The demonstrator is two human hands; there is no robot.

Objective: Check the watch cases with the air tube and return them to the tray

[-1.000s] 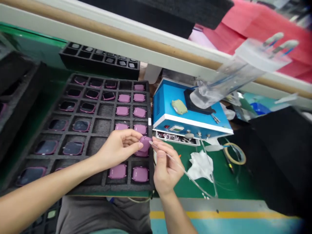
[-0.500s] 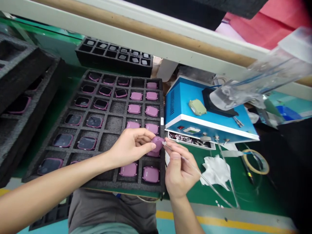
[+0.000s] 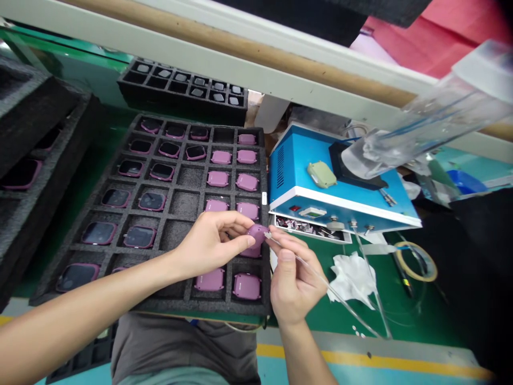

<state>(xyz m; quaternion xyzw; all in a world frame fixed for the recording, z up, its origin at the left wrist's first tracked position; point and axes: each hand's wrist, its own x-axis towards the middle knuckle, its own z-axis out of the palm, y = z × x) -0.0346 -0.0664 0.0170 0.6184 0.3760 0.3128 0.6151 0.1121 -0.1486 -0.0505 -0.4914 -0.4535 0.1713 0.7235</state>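
Note:
My left hand (image 3: 218,235) pinches a purple watch case (image 3: 256,232) between thumb and fingers, above the right side of a black foam tray (image 3: 180,235). In my right hand (image 3: 296,283) is a thin pen-like tool (image 3: 276,241) with a clear hose trailing from it. Its pale tip touches or nearly touches the case's right edge; I cannot tell which. Purple cases lie back up in the tray's right columns, such as the front corner case (image 3: 247,286). Purple-rimmed watches with dark screens (image 3: 100,233) fill pockets on the left.
Right of the tray stands a blue machine (image 3: 294,160) with a pale green watch case (image 3: 321,174) on top. A shallow box of small parts (image 3: 308,229) sits at its front. Nearby lie white tissue (image 3: 352,278) and a tape roll (image 3: 417,261). Foam trays (image 3: 52,160) are stacked at left.
The whole view has shifted slightly, so the tray and machine appear a little further left. Both hands keep their grips, with the tool tip still at the edge of the case.

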